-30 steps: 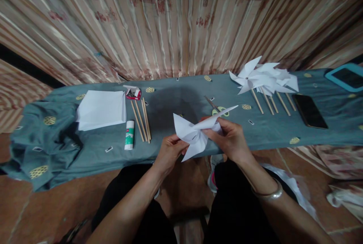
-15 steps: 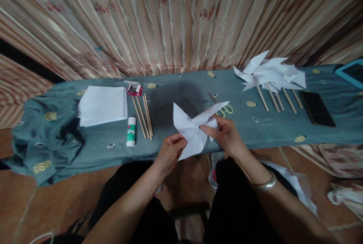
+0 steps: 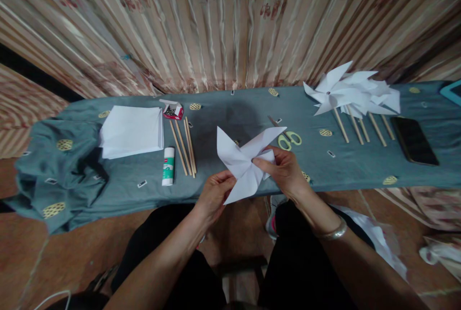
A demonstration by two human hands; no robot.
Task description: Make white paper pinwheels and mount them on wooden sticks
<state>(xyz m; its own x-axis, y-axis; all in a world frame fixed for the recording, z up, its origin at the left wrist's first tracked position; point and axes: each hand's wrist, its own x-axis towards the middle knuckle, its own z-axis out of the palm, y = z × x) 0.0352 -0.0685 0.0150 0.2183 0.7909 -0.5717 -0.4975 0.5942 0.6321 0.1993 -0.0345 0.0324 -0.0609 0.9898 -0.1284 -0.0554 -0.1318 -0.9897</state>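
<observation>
A white paper pinwheel [image 3: 248, 163] with four folded blades is held between my two hands above the table's near edge. My left hand [image 3: 215, 192] pinches its lower left side between thumb and fingers. With the thumb pressed at the pinwheel's centre, my right hand [image 3: 284, 168] grips the right side; the fingers behind the paper are hidden. No stick shows on this pinwheel. Just beyond my right hand lie scissors [image 3: 289, 140] with pale green handles. Left of my hands are several thin wooden sticks [image 3: 183, 149] and a white and green glue stick [image 3: 168, 166].
A stack of white paper [image 3: 131, 132] lies at the left, beside a small red box [image 3: 173, 110] of metal pins or tacks. Finished-looking pinwheels [image 3: 355, 91] on sticks are piled at the back right, near a black phone [image 3: 415, 140]. Behind the cloth-covered table [image 3: 230, 103] hangs a curtain [image 3: 216, 27].
The view has shifted slightly, so the things at the right appear further right. My hands keep the same hold on the pinwheel, and more of the scissors shows.
</observation>
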